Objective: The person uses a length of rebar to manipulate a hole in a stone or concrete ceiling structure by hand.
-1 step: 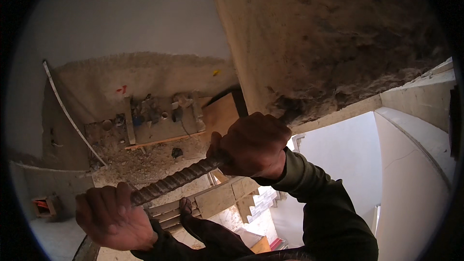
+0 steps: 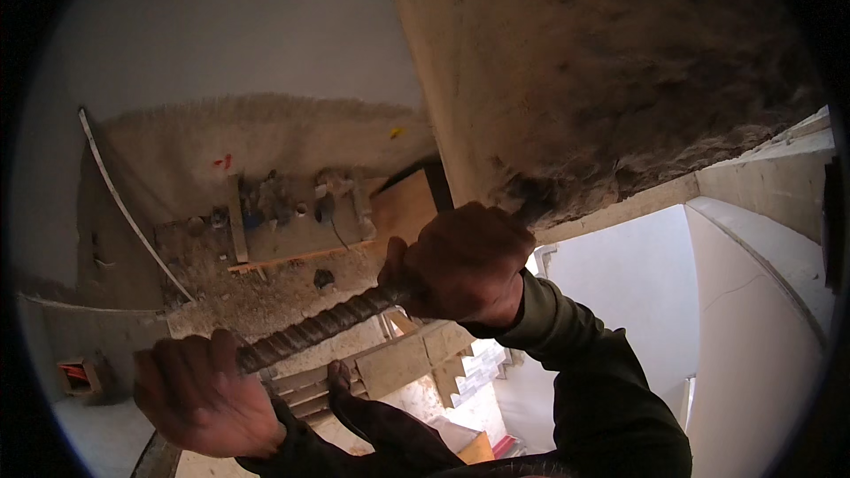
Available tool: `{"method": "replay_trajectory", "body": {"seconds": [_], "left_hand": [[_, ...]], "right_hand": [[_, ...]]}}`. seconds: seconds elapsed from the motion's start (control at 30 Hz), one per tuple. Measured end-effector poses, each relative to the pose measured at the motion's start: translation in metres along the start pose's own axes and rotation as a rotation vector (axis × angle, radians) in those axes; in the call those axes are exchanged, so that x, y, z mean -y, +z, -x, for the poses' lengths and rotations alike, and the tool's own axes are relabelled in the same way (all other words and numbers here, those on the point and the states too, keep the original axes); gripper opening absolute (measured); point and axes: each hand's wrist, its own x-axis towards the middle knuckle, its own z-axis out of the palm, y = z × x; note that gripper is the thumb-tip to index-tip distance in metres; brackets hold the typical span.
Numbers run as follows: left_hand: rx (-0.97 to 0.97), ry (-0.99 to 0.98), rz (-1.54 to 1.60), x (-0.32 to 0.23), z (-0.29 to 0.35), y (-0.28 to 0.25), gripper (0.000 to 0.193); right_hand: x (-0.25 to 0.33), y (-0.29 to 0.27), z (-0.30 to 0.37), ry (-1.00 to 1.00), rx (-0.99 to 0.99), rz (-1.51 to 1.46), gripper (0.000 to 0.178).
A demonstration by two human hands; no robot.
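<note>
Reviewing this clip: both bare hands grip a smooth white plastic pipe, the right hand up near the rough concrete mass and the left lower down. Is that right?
Not quite. The head view shows a dark ribbed steel bar, not a smooth white plastic pipe. The rest holds: the right hand grips it up near the rough concrete mass, and the left hand grips it lower down.
</note>
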Motion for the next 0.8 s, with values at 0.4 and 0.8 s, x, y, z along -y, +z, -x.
{"method": "replay_trajectory", "body": {"seconds": [0.4,0.8], "left_hand": [[0.009,0.0,-0.016,0.005,0.008,-0.012,0.036],[0.027,-0.12,-0.006,0.004,-0.002,-0.008,0.024]], "right_hand": [[0.002,0.009,-0.004,-0.007,-0.138,-0.075,0.025],[0.011,-0.001,-0.004,0.126,-0.022,-0.024,0.015]]}}
